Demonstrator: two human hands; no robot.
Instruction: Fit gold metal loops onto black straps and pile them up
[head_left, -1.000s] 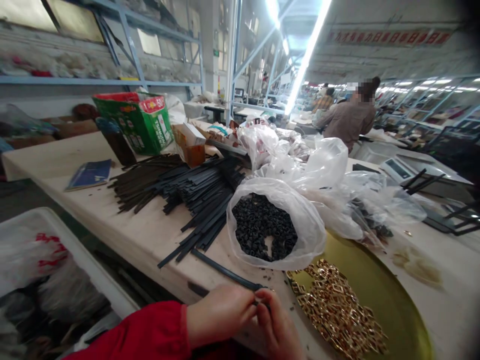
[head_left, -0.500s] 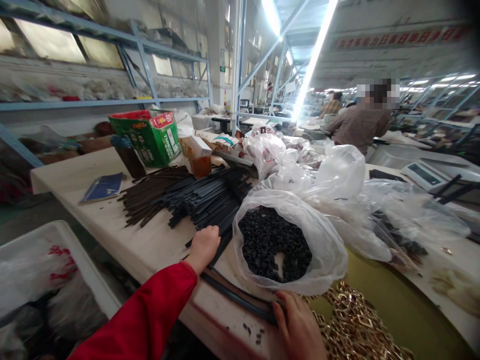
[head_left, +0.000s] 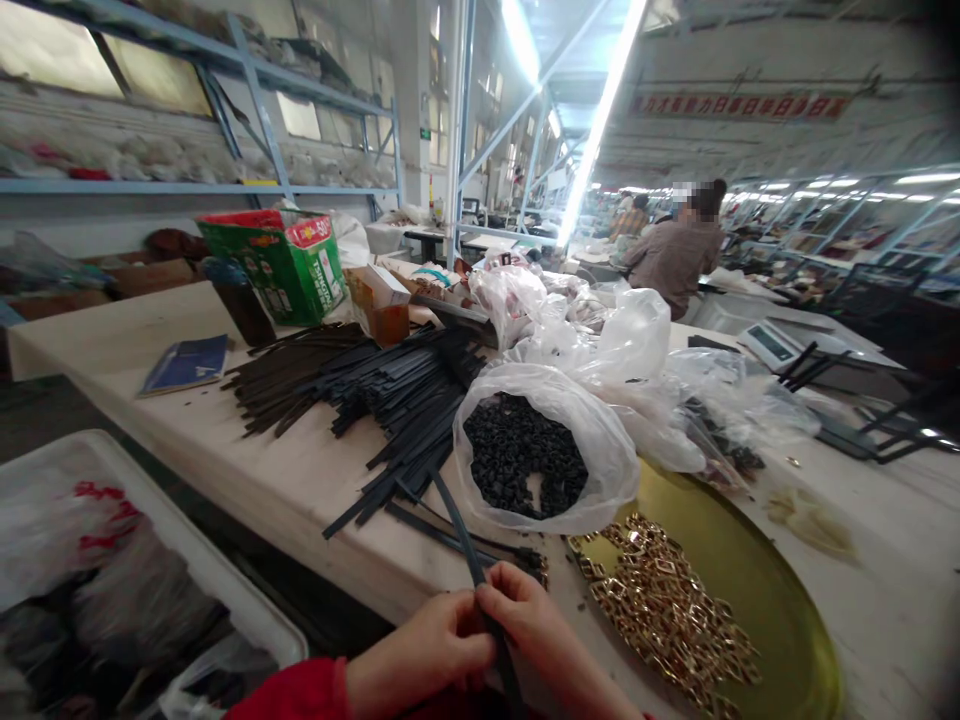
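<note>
Both hands meet at the table's front edge, pinching one dark strip (head_left: 459, 520) that runs up toward the strip pile. My left hand (head_left: 442, 640), below a red sleeve, has its fingers closed on the strip. Right beside it, my right hand (head_left: 525, 610) grips the same strip between thumb and fingers. A pile of black strips (head_left: 397, 390) fans out beyond them. An open plastic bag (head_left: 607, 480) holds small black pieces (head_left: 517, 455). To the right, gold-coloured metal links (head_left: 667, 590) lie on a round golden tray (head_left: 795, 620).
A green box (head_left: 289, 270), a small brown box (head_left: 379, 305) and a blue booklet (head_left: 186, 363) stand or lie at the back left. A white bin (head_left: 247, 610) with bags is at lower left. Clear plastic bags (head_left: 630, 340) are heaped behind; a person (head_left: 671, 260) stands farther back.
My left hand has moved from the strip pile down to my right hand, and a dark strip is now held between them. The view has shifted, showing more of the tray.
</note>
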